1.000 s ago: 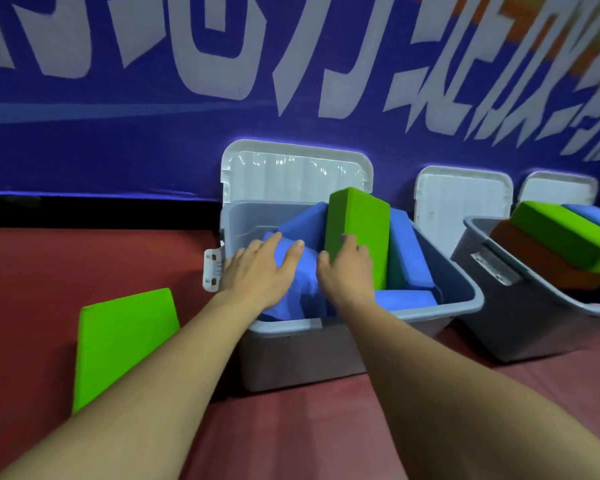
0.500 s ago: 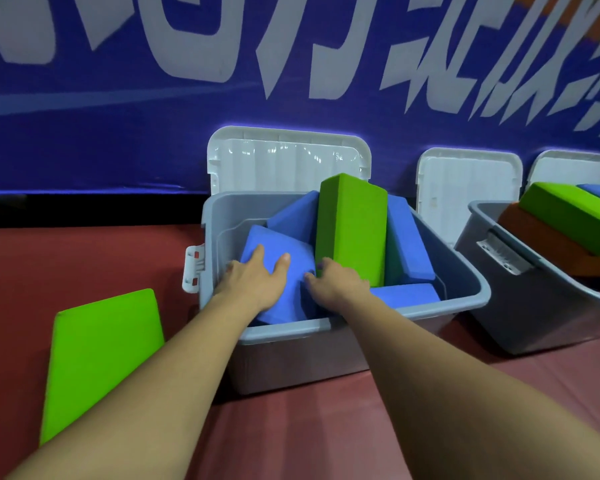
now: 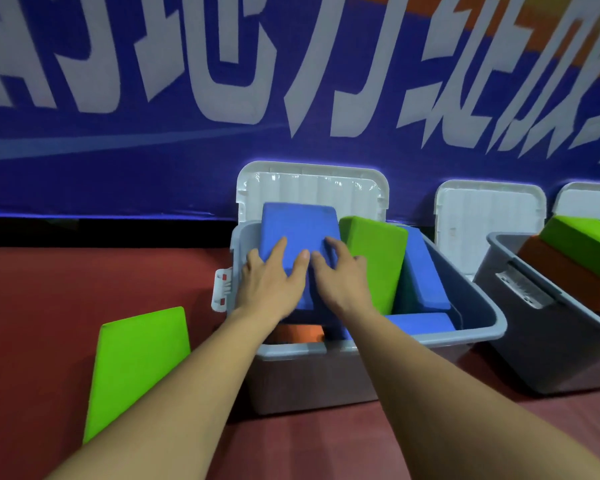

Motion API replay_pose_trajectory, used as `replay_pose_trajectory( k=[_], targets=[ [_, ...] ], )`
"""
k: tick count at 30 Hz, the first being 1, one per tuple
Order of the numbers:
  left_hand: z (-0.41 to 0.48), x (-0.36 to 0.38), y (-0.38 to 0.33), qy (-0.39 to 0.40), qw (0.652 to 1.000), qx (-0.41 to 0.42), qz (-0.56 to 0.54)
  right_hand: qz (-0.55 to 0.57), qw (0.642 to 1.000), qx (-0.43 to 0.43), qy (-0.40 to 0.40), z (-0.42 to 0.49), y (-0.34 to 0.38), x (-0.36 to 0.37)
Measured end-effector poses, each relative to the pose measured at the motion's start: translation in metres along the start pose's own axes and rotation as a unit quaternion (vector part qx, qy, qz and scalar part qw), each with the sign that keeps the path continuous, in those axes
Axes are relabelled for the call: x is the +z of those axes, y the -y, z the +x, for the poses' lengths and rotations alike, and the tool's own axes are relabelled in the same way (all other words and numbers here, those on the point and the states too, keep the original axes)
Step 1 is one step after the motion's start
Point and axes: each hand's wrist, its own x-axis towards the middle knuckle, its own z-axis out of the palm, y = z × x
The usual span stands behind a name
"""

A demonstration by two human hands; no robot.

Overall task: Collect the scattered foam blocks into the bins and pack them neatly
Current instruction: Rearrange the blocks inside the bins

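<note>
From the head camera, both my arms reach forward into the near bin (image 3: 465, 336), a grey hard-plastic tub on the red floor (image 3: 66, 289) with its white lid (image 3: 312, 185) propped up behind it. The blue block (image 3: 297, 223) stands on end at the tub's left end, its long axis nearly upright, its broad matte face toward me and its top above the rim.

My left grip (image 3: 271, 285) lies flat on that face, fingers straight and spread, thumb at the block's left edge. My right grip (image 3: 340, 282) is just beside it with fingers bent, hooking the block's right side as far as I can tell. So the block sits straight ahead between both, each equally near.

Touching it on the right is a green block (image 3: 374, 258), also upright and leaning a little. Beyond that a second blue block (image 3: 423, 271) leans, and a flat blue one (image 3: 420, 322) lies along the front rim. An orange block (image 3: 300, 332) shows low under my wrists.

All of them are thick foam slabs with rounded corners and a soft, dull skin. I judge they will squash slightly when pushed together.

Another green block (image 3: 136, 362) lies flat on the floor to the left, nearer my left arm and not yet collected. A second bin (image 3: 534, 334) to the right holds more blocks.
</note>
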Motion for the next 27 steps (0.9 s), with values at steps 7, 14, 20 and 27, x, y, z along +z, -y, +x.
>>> replay_pose_trajectory(
  k=[7, 14, 20, 27],
  targets=[
    [-0.008, -0.069, 0.017, -0.078, 0.997, 0.026, 0.015, 0.002, 0.997, -0.077, -0.004, -0.009, 0.052, 0.031],
    [-0.024, -0.152, 0.103, -0.068, 0.993, -0.079, 0.048, 0.003, 0.990, -0.087, 0.108, -0.045, 0.105, 0.124],
    [-0.051, -0.169, 0.185, -0.005, 0.981, -0.187, 0.047, -0.121, 0.956, -0.053, 0.261, -0.083, 0.103, 0.191],
    [-0.063, -0.147, 0.207, 0.070, 0.970, -0.221, 0.069, -0.204, 0.926, 0.008, 0.317, -0.098, 0.083, 0.221]
  ],
)
